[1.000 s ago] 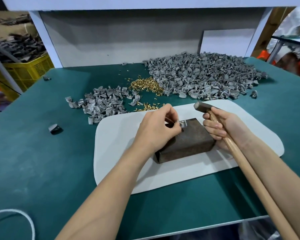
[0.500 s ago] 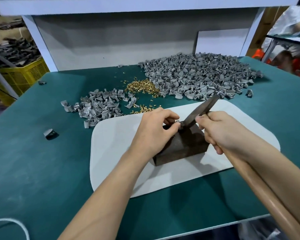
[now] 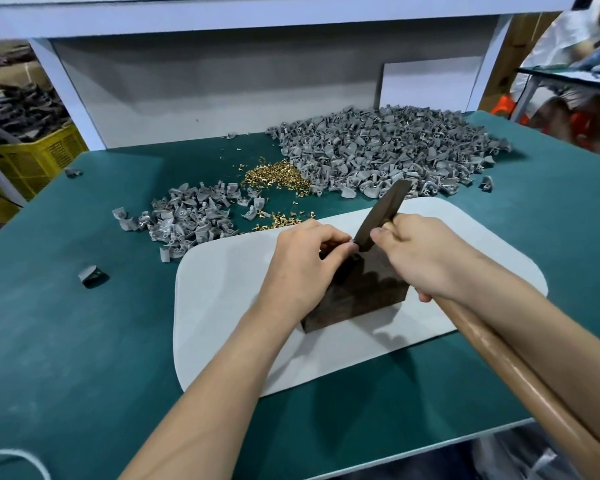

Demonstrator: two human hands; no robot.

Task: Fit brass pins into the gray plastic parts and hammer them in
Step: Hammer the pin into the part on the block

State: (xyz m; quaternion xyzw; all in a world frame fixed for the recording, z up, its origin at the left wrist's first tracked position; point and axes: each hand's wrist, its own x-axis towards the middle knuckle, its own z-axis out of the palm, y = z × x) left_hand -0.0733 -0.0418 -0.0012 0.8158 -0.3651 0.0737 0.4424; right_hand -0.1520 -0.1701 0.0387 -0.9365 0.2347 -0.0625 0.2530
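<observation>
A dark metal block (image 3: 360, 292) stands on a white mat (image 3: 222, 292). My left hand (image 3: 305, 261) pinches a gray plastic part on the block's top; the part is almost hidden under my fingers. My right hand (image 3: 426, 258) grips the wooden handle of a hammer (image 3: 381, 216) close to its head. The hammer's lower face touches the spot at my left fingertips. A heap of brass pins (image 3: 277, 174) lies behind the mat, with a few more at its edge.
A large heap of gray parts (image 3: 388, 154) fills the back right of the green table (image 3: 66, 334). A smaller heap of gray parts (image 3: 187, 216) lies left of the mat, and a single part (image 3: 90, 273) sits further left. A yellow crate (image 3: 31, 161) stands off the table's left.
The hammer head swung down from beside the block onto the part at my left fingertips. My left hand stayed pinching the part on the block.
</observation>
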